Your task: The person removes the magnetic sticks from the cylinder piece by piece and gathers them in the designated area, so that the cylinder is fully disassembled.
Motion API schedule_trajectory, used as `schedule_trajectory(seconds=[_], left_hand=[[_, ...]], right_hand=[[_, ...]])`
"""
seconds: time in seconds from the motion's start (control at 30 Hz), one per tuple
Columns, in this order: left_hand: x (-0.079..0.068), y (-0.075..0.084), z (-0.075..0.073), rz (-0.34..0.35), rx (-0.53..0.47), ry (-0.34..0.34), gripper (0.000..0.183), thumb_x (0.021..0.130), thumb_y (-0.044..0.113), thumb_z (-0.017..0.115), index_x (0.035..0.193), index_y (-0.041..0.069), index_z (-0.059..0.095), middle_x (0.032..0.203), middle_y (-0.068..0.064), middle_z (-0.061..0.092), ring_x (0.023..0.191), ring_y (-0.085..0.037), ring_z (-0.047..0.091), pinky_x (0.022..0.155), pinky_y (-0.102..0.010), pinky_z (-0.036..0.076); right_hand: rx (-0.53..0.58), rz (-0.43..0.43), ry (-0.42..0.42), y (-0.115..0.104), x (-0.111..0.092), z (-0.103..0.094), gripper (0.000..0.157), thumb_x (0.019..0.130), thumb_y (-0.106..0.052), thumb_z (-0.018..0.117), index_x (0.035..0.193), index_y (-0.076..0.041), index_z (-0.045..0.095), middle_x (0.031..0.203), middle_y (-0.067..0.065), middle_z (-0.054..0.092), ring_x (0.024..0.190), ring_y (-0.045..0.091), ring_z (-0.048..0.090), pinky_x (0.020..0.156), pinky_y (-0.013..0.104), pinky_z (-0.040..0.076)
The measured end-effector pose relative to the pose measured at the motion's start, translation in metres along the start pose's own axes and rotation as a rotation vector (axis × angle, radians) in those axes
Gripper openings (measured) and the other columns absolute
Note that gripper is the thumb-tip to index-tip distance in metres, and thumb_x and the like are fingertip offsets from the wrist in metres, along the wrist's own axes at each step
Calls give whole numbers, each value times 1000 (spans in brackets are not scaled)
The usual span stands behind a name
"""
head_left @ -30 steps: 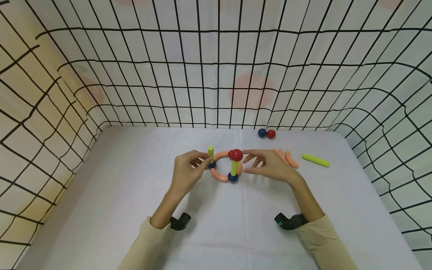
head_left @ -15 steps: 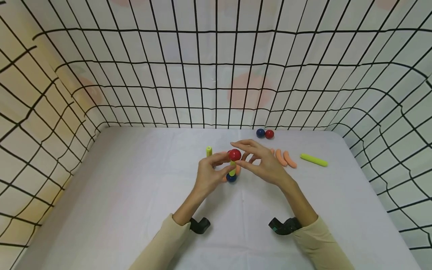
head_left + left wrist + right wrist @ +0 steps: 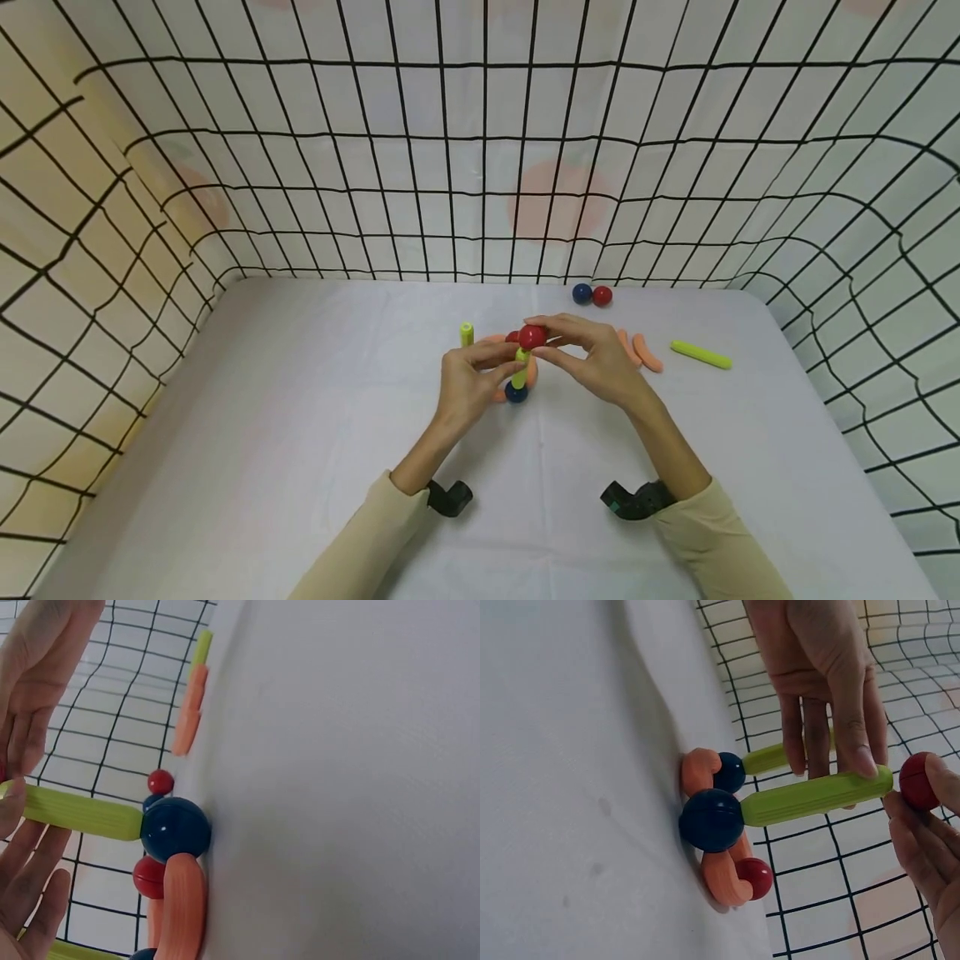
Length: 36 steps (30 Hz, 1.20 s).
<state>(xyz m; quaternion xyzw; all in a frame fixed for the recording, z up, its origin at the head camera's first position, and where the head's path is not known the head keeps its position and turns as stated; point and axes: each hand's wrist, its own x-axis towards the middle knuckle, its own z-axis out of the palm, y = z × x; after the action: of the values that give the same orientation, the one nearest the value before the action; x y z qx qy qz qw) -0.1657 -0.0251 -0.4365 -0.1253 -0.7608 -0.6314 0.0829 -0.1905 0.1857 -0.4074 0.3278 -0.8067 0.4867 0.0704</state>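
My left hand (image 3: 468, 387) pinches the upper part of an upright lime-green stick (image 3: 810, 799). The stick's foot sits in a dark blue ball (image 3: 712, 819) on the table. Above its top end, my right hand (image 3: 596, 358) holds a red ball (image 3: 919, 781) between thumb and fingers. A narrow gap separates ball and stick in the right wrist view. Curved orange pieces (image 3: 182, 907) link the blue ball with another red ball (image 3: 754, 878) and a second blue ball (image 3: 729, 772) in a ring. From that second blue ball rises another green stick (image 3: 467, 334), partly hidden by my left hand.
Further back lie a loose blue ball (image 3: 582, 293) and a loose red ball (image 3: 602, 296), side by side. Loose orange curved pieces (image 3: 647, 353) and a green stick (image 3: 701, 354) lie to the right. Black wire mesh (image 3: 483, 167) borders the white table (image 3: 300, 375).
My left hand has moved right, from the far green stick to the near one. My right hand has reached to the red ball on the near stick and lifted it slightly off the top.
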Motion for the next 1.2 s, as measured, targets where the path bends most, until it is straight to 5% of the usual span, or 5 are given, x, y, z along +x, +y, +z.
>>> schedule_trajectory(seconds=[0.57, 0.77, 0.97, 1.2], left_hand=[[1, -2, -4, 18, 39, 16, 20, 82, 9, 87, 102, 6, 84, 100, -7, 82, 102, -20, 74, 89, -42, 63], [3, -4, -4, 42, 8, 11, 22, 80, 8, 88, 101, 7, 84, 101, -7, 82, 104, -19, 73, 86, -40, 64], [4, -5, -5, 48, -14, 1, 22, 79, 8, 88, 101, 7, 84, 102, -9, 81, 106, -20, 73, 82, -30, 63], [3, -6, -4, 54, -23, 3, 22, 79, 6, 88, 100, 6, 84, 102, -10, 81, 108, -20, 72, 86, -41, 64]], right_hand=[[-37, 157, 168, 17, 1, -8, 46, 89, -4, 80, 134, -5, 69, 120, 15, 76, 95, 4, 71, 85, 11, 57], [-76, 302, 279, 42, 7, -10, 39, 90, -16, 82, 126, -3, 73, 115, 19, 77, 100, 33, 75, 79, 6, 54], [-115, 432, 335, 70, 25, -7, 39, 90, -19, 82, 124, -3, 73, 116, 18, 76, 99, 31, 73, 70, 6, 49], [-138, 541, 408, 99, 54, 7, 39, 89, -17, 83, 123, 0, 74, 115, 20, 76, 94, 28, 72, 68, 12, 47]])
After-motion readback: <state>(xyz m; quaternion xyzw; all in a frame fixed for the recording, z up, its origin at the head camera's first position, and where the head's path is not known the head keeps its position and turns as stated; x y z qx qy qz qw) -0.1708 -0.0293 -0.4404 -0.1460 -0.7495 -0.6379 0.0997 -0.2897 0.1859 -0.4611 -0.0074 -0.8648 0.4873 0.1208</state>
